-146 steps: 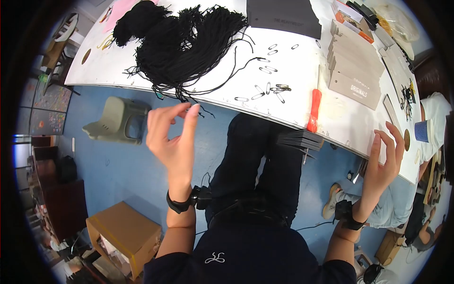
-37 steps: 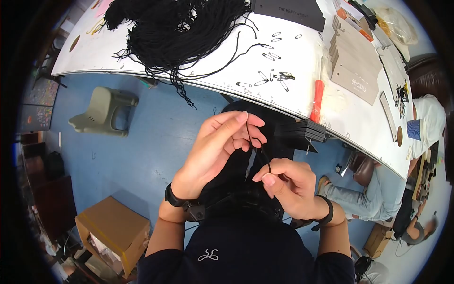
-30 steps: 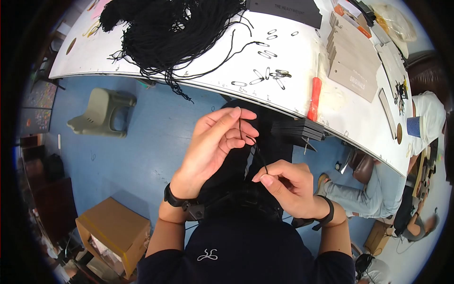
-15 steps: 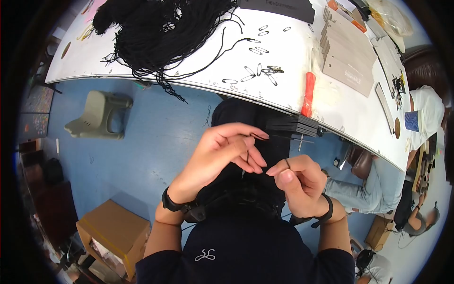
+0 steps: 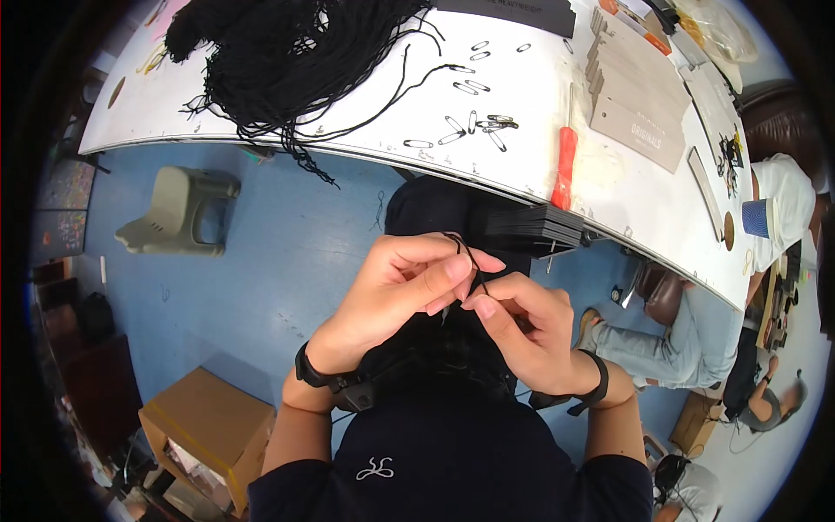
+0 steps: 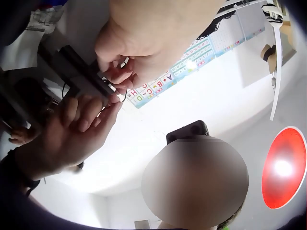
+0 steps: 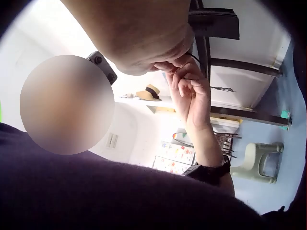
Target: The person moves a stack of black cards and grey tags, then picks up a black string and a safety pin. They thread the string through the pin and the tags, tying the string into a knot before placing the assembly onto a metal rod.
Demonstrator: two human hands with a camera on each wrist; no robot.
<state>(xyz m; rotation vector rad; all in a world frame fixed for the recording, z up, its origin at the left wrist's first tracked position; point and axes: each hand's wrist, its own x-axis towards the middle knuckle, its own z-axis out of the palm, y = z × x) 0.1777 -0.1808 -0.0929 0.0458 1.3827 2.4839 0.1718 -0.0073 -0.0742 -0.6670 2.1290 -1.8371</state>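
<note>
Over the lap in the head view, both hands meet at the fingertips around a thin black cord (image 5: 472,260). My left hand (image 5: 409,283) pinches it between thumb and fingers, with a strand looping over the index finger. The right hand (image 5: 532,326) pinches the same cord between thumb and index finger, close beside the left fingertips. In the left wrist view the cord (image 6: 125,95) curves out past the fingers; its ends are hidden by the hands. On the table lies a large bundle of black cords (image 5: 287,74), some strands hanging over the front edge.
Loose safety pins (image 5: 496,123) and a red-handled screwdriver (image 5: 564,170) lie on the white table (image 5: 365,130). Grey-brown cards (image 5: 639,126) are fanned at right. A stack of black cards (image 5: 539,228) sits below the table edge, above the legs. A small stool (image 5: 187,213) stands left.
The left hand came from the cord strands at the table edge and the right from the table's right side. Lately the hands have closed together, the cord drawn between their fingertips.
</note>
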